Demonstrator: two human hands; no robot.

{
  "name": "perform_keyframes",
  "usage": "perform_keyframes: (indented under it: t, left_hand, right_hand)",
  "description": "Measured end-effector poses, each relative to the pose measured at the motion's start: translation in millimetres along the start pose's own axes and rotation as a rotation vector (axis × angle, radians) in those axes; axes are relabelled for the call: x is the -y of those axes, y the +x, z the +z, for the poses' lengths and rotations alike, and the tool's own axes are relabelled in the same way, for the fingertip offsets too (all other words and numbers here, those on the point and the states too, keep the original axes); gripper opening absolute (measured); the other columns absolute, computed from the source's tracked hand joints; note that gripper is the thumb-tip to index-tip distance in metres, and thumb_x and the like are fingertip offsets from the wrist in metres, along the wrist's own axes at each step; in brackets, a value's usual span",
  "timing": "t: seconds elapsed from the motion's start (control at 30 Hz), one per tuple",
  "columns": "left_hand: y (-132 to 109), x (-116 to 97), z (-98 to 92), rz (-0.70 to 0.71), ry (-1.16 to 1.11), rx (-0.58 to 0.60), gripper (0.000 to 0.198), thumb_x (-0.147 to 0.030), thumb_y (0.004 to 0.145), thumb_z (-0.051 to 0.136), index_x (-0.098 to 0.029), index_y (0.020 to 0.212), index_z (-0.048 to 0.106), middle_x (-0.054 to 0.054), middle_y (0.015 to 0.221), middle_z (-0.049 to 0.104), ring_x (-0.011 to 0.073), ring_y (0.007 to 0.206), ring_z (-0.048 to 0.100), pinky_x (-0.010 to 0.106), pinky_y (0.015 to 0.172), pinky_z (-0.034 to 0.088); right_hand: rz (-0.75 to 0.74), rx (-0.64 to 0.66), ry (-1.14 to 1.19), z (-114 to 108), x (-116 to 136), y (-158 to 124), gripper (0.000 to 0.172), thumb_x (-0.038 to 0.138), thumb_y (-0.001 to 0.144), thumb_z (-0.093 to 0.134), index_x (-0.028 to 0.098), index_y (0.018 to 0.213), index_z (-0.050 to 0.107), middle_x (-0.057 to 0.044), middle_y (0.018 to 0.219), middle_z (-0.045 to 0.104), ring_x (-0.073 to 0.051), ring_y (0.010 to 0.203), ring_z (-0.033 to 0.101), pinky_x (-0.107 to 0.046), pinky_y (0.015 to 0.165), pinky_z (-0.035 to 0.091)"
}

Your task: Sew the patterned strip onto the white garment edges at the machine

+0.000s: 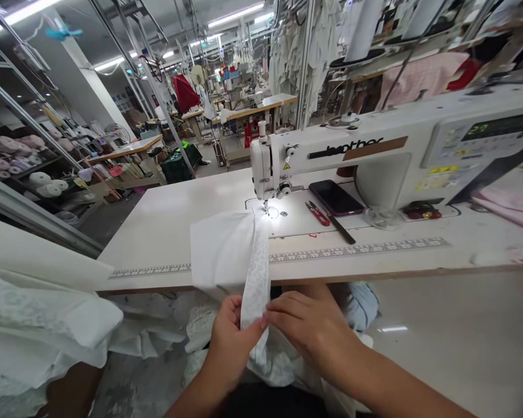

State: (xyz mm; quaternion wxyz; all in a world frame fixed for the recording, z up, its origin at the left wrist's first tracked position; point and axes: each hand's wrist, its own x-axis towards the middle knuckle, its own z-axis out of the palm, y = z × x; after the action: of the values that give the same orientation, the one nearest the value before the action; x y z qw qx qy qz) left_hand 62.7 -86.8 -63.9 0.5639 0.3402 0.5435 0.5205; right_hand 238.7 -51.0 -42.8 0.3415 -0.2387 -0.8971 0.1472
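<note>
"What's on the far left?"

"A heap of pale cloth [47, 331], near the table [152, 238]. Then a white cloth [220, 244] lies on the tabletop, its near part hanging over the front edge."

"And the left hand [229, 337]?"

"Closed on a patterned strip [258, 264] — thumb on top, fingers curled at the left edge. The strip runs from under the needle, along the white cloth's right side, down past the table's edge."

"The right hand [311, 325]?"

"Fingers close together, tips at the strip's right edge beside the left thumb — whether they grip it, I can't tell."

"Further right?"

"The sewing machine [305, 159] reaches across; below its arm lie red snips [319, 216], a dark phone [336, 197] and a clear dish [383, 217]. Pink cloth [509, 209] is at the far right."
</note>
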Motion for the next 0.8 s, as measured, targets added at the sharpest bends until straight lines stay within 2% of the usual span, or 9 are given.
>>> perform_keyframes:
  t: [0.2, 0.33, 0.5, 0.67, 0.8]
  left_hand:
    - [-17, -9, 3.2, -0.148, -0.122, 0.048, 0.056, -0.023, 0.057, 0.090, -0.016, 0.096, 0.050, 0.003, 0.081, 0.071, 0.0139, 0.068, 0.065, 0.024, 0.063, 0.050]
    - [-25, -9, 1.2, -0.196, -0.190, 0.122, 0.057, -0.015, 0.055, 0.090, -0.016, 0.097, 0.051, 0.003, 0.084, 0.071, 0.0131, 0.071, 0.065, 0.023, 0.065, 0.051]
    - [-25, -11, 0.1, -0.261, -0.289, 0.201, 0.064, -0.014, 0.047, 0.093, -0.016, 0.097, 0.054, 0.004, 0.084, 0.070, 0.0137, 0.068, 0.064, 0.024, 0.063, 0.051]
    - [-26, -16, 3.2, -0.294, -0.331, 0.324, 0.064, -0.019, 0.047, 0.094, -0.016, 0.098, 0.056, 0.003, 0.084, 0.069, 0.0143, 0.070, 0.065, 0.023, 0.064, 0.050]
    - [-22, -24, 1.5, -0.285, -0.235, 0.470, 0.064, -0.030, 0.054, 0.092, -0.019, 0.104, 0.054, 0.001, 0.081, 0.067, 0.0117, 0.063, 0.062, 0.021, 0.059, 0.048]
  right_hand:
    - [-0.176, 0.281, -0.163, -11, 8, 13, 0.021, 0.012, 0.095, 0.046, 0.016, 0.102, 0.066, -0.007, 0.095, 0.070, -0.020, 0.093, 0.060, -0.035, 0.081, 0.050]
    - [-0.265, 0.383, -0.208, -26, 14, 20, 0.019, 0.015, 0.095, 0.047, 0.015, 0.096, 0.066, -0.007, 0.089, 0.069, -0.020, 0.087, 0.058, -0.034, 0.073, 0.046]
    - [-0.345, 0.499, -0.249, -39, 21, 30, 0.016, 0.016, 0.093, 0.053, 0.017, 0.080, 0.063, -0.003, 0.081, 0.065, -0.018, 0.077, 0.054, -0.033, 0.063, 0.040]
    - [-0.397, 0.519, -0.286, -48, 26, 41, 0.017, 0.020, 0.090, 0.058, 0.018, 0.074, 0.060, -0.001, 0.078, 0.062, -0.017, 0.072, 0.050, -0.034, 0.060, 0.039]
    - [-0.408, 0.418, -0.272, -56, 21, 29, 0.021, 0.020, 0.095, 0.047, 0.018, 0.081, 0.062, -0.003, 0.082, 0.063, -0.018, 0.074, 0.053, -0.034, 0.064, 0.044]
